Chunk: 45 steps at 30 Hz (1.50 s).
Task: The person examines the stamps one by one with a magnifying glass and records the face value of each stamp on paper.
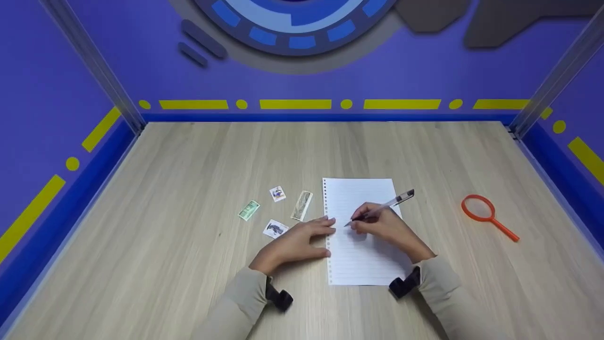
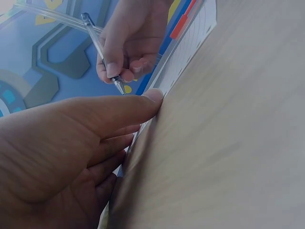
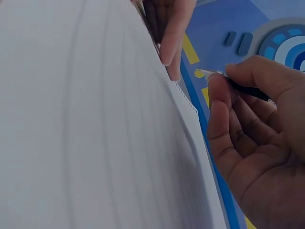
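A lined sheet of loose-leaf paper with punched holes along its left edge lies on the table. My left hand rests at that edge, fingers extended onto the margin and thumb beside the holes. Over the middle of the sheet, my right hand pinches a clear-barrelled pen between thumb and fingers. Its dark grip shows in the right wrist view. The pen slants, tip down and to the left; whether the tip touches the paper I cannot tell.
Left of the sheet lie several small stamp-like papers: a green one, a small colourful one, a long greyish one and a black-and-white one close to the left hand. An orange magnifying glass lies to the right.
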Tool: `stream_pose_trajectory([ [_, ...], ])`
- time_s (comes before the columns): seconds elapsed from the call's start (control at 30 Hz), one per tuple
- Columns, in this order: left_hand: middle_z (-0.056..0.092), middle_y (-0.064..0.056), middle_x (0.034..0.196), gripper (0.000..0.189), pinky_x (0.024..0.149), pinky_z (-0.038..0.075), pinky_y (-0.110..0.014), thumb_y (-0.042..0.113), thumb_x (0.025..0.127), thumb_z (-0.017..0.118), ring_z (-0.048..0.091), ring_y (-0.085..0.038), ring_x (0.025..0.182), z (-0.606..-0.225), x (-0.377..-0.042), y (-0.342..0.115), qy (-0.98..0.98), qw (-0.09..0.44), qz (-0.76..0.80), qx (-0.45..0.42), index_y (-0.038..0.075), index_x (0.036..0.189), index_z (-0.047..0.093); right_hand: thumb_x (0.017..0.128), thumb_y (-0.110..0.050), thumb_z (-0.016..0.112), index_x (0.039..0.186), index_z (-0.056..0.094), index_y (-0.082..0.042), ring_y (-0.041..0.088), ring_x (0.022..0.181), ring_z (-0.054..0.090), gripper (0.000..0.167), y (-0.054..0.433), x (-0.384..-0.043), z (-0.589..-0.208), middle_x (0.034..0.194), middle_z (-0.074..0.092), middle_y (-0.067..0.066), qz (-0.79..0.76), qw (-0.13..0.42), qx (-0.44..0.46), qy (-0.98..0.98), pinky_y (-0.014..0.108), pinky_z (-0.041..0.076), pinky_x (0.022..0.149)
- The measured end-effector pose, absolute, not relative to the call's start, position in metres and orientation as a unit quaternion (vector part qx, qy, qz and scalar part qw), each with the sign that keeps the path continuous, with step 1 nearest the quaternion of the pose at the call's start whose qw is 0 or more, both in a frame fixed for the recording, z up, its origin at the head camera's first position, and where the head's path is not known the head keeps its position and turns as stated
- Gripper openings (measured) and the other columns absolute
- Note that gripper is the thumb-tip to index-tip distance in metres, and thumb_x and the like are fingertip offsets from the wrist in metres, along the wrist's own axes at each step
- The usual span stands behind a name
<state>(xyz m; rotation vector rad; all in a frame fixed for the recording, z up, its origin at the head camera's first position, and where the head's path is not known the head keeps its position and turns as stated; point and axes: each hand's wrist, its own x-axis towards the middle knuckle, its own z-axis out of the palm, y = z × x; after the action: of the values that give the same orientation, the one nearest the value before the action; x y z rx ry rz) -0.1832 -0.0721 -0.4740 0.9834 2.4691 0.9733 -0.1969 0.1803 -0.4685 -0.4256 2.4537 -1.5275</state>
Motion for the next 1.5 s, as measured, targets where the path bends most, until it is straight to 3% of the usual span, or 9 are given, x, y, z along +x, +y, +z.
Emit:
stream_pose_trajectory([
  [0.7, 0.040, 0.000, 0.152, 0.054, 0.120, 0.024, -0.033, 0.023, 0.087, 0.069, 0.030, -0.018, 0.145, -0.477, -0.184, -0.071, 0.861, 0.160, 0.341, 0.343, 0.007, 0.136, 0.055, 0.082, -0.015, 0.073, 0.090, 0.065, -0.006, 0.008, 0.069, 0.057, 0.014, 0.177, -0.193, -0.485, 0.080, 0.064, 0.003, -0.513, 0.111, -0.166, 0.835, 0.018, 0.044, 0.063],
  [1.3, 0.041, -0.001, 0.152, 0.053, 0.120, 0.024, -0.034, 0.022, 0.086, 0.070, 0.030, -0.018, 0.145, -0.473, -0.184, -0.072, 0.858, 0.161, 0.352, 0.339, 0.006, 0.134, 0.056, 0.083, -0.011, 0.072, 0.092, 0.067, -0.009, 0.011, 0.080, 0.057, 0.010, 0.177, -0.194, -0.485, 0.092, 0.067, 0.008, -0.497, 0.102, -0.187, 0.841, 0.018, 0.046, 0.071],
  [1.5, 0.041, -0.001, 0.152, 0.052, 0.120, 0.024, -0.034, 0.021, 0.086, 0.070, 0.030, -0.018, 0.145, -0.473, -0.183, -0.072, 0.858, 0.164, 0.352, 0.337, 0.006, 0.135, 0.056, 0.084, -0.004, 0.069, 0.093, 0.066, -0.002, 0.012, 0.081, 0.056, 0.010, 0.170, -0.183, -0.464, 0.094, 0.067, 0.013, -0.492, 0.111, -0.174, 0.846, 0.018, 0.045, 0.070],
])
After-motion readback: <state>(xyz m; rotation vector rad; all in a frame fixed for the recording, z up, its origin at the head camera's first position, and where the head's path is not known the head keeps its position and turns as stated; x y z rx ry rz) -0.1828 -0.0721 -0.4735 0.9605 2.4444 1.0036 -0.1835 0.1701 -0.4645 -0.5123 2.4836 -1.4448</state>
